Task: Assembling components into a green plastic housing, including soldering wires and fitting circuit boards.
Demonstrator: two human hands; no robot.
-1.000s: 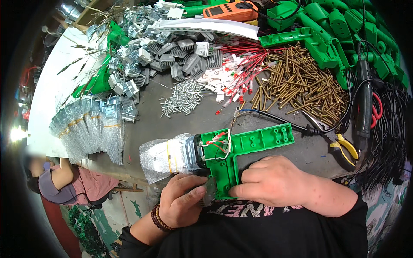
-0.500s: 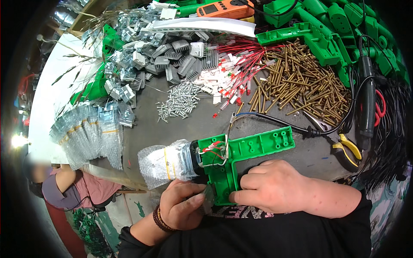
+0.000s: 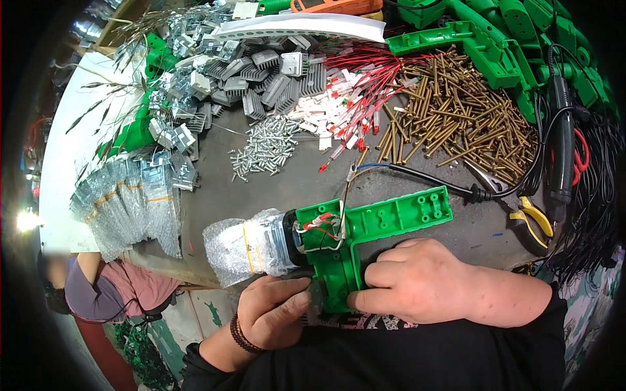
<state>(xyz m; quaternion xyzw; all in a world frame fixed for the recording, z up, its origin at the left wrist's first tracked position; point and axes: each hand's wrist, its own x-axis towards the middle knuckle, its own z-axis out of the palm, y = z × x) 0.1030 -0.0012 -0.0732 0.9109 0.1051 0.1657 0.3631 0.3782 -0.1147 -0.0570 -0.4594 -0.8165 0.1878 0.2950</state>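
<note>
Barely shifted since the earlier frame: pinching a flat grey piece in left hand, touching with curled right hand a green plastic T-shaped shell half near the grey table's near edge, fitted with red and white wires but uncovered.

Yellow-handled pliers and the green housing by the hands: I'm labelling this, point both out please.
Yellow-handled pliers (image 3: 527,233), head view: on a handle.
Green housing (image 3: 360,227), head view: inner face near its middle.

A light glares at left, edges dark.
</note>
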